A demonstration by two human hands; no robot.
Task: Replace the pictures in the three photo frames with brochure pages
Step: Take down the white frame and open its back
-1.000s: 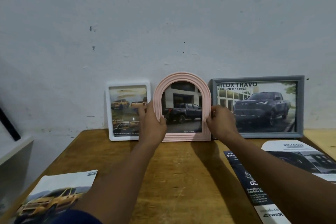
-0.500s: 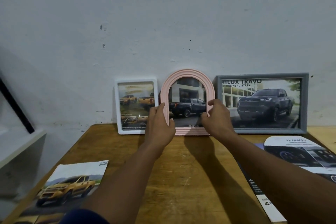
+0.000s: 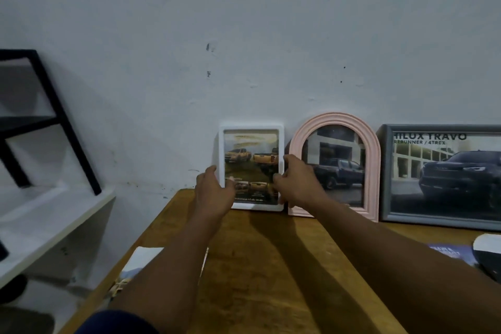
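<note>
Three photo frames lean upright against the wall at the back of the wooden table (image 3: 271, 266). The white frame (image 3: 252, 127) on the left shows yellow pickup trucks. My left hand (image 3: 214, 192) grips its left edge and my right hand (image 3: 295, 184) grips its right edge. Beside it stands the pink arched frame (image 3: 336, 119) with a dark pickup picture. The grey frame (image 3: 385, 171) on the right holds a "HILUX TRAVO" page and is cut off by the image edge.
A brochure (image 3: 141, 260) with a yellow truck lies at the table's left front, partly under my left arm. More brochure pages (image 3: 485, 255) lie at the right edge. A white shelf (image 3: 54, 219) with a black metal stand (image 3: 65, 122) sits left of the table.
Both hands left the pink arched frame and moved left onto the white frame's two sides. The view has swung to the left.
</note>
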